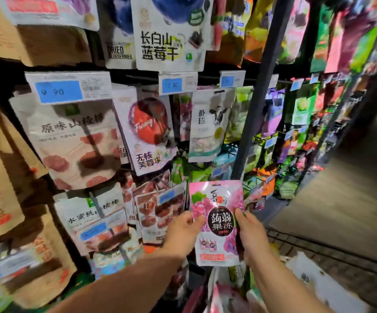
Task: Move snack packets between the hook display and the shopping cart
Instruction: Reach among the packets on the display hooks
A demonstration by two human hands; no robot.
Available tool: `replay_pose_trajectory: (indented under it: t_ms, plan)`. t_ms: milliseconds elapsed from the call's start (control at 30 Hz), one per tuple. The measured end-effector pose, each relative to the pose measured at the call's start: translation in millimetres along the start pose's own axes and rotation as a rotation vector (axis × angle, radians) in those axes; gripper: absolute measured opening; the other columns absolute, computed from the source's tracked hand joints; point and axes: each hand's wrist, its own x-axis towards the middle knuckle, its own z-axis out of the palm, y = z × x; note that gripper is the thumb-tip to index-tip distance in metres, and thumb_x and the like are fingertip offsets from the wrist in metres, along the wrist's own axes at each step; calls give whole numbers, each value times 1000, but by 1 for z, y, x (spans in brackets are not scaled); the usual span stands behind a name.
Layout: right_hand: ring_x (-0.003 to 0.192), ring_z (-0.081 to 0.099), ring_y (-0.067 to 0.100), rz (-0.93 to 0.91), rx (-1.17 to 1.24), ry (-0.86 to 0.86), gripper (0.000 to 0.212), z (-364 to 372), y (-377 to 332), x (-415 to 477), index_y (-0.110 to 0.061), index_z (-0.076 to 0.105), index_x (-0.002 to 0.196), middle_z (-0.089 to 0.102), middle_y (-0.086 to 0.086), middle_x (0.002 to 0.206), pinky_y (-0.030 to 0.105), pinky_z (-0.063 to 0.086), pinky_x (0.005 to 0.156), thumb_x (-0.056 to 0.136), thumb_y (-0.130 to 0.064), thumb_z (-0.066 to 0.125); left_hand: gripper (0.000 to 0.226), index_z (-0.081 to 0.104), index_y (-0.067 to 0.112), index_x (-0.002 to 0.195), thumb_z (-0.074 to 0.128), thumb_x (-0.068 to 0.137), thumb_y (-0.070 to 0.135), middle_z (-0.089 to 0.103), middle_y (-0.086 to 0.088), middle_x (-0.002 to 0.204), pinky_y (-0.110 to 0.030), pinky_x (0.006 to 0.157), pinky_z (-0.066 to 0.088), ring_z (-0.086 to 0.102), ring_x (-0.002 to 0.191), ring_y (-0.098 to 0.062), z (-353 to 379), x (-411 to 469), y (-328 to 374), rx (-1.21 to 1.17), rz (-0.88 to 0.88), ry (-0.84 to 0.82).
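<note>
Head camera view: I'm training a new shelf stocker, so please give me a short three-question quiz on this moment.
1. True or false: the pink jelly packet lies in the shopping cart.
2. Which hands hold it? A. the left alone; B. the right alone; C. both.
3. Fill in: the top-row packet with English print reads "dried ___".
Key: 1 false, it is held up in the air; 2 C, the left hand and the right hand each grip a side; 3 blueberries.
</note>
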Motion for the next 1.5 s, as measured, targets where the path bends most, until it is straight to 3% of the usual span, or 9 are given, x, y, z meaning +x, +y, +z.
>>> replay_pose_trajectory:
  t_ms: [133, 333, 433, 667, 767, 900, 1067, 1233, 1500]
  plan:
    - [86, 58, 22, 18, -77, 98, 27, -52, 40, -14, -12, 67, 88, 67, 8, 93, 11, 40, 66, 98, -33, 53, 25, 65, 13, 79, 61, 90, 36, 58, 1, 65, -21, 57, 39, 52, 57, -4, 44, -7, -11, 143, -50, -217]
    - [89, 64, 14, 150, -96, 205, 22, -104, 104, -38, -15, 70, 96, 72, 2, 95, 27, 48, 75, 100, -27, 52, 25, 60, 17, 66, 65, 89, 25, 45, 5, 56, -9, 47, 33, 43, 54, -3, 92, -21, -35, 383, 127, -359]
    - [88, 66, 20, 181, -158, 229, 27, -118, 128, -43, -16, 70, 88, 72, 2, 89, 30, 48, 76, 101, -29, 49, 16, 69, 28, 54, 84, 48, 26, 47, 10, 43, -11, 37, 36, 47, 38, -2, 106, -25, -40, 486, 271, -449]
    - [102, 62, 29, 318, -178, 311, 31, -132, 157, -49, -11, 69, 108, 70, 9, 105, 44, 49, 95, 102, -31, 47, 22, 59, 25, 61, 53, 81, 29, 61, 6, 67, -27, 78, 53, 57, 67, -10, 133, -28, -67, 546, -79, -489]
    - [100, 57, 28, 342, -265, 379, 35, -143, 162, -46, -6, 66, 116, 65, 11, 106, 38, 46, 90, 103, -31, 44, 20, 64, 42, 100, 57, 83, 37, 64, 14, 104, -37, 94, 42, 55, 102, -11, 132, -24, -67, 689, -17, -328]
    - [111, 57, 36, 353, -339, 422, 38, -157, 167, -41, -3, 65, 117, 64, 21, 121, 39, 45, 92, 104, -29, 41, 68, 26, 27, 144, 58, 85, 43, 35, 1, 146, -42, 113, 25, 27, 138, -23, 123, -10, -87, 865, -34, -228]
    - [110, 55, 38, 383, -394, 416, 36, -164, 171, -31, 3, 62, 116, 62, 25, 120, 34, 38, 80, 105, -23, 39, 49, 24, 18, 144, 33, 101, 40, 43, -10, 143, -39, 99, 40, 45, 128, -31, 114, 0, -112, 1062, -28, -546]
    - [104, 56, 37, 389, -373, 473, 29, -168, 169, -19, -1, 60, 115, 62, 23, 116, 34, 38, 78, 103, -22, 43, 57, -3, 2, 151, 26, 101, 5, -3, -19, 158, -31, 114, 19, 5, 147, -31, 112, 6, -109, 1085, -65, -576]
    - [111, 56, 35, 269, -344, 511, 37, -160, 140, 12, -9, 55, 127, 61, 13, 123, 40, 43, 93, 94, -26, 58, 46, 29, 0, 145, 32, 103, 20, 35, -21, 146, -38, 109, 29, 36, 134, -34, 117, 15, -98, 731, -316, -488]
